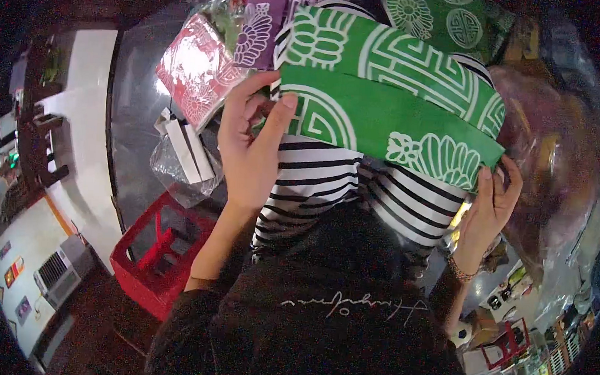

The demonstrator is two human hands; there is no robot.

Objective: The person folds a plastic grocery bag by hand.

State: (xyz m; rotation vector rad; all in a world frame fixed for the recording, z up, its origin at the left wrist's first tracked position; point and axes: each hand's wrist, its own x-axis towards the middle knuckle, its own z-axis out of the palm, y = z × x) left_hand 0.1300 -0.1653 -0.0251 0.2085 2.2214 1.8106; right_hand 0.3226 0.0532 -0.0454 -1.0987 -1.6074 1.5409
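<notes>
A green cloth with white printed medallions and flowers (379, 100) lies folded across my lap, over black-and-white striped trousers (314, 178). My left hand (254, 134) pinches its left end, thumb on top and fingers curled underneath. At the lower right corner, my right hand (493, 197) grips the cloth's edge between thumb and fingers. A fold line runs along the length of the cloth, with one layer overlapping the other. The underside of the cloth is hidden.
Left of my legs are a pink patterned packet (199, 70) in clear plastic, a white box (188, 151) and a red plastic stool (154, 254). Purple patterned cloth (257, 32) and darker green cloth (451, 19) lie beyond my knees. A large clear plastic bag (553, 153) sits at right.
</notes>
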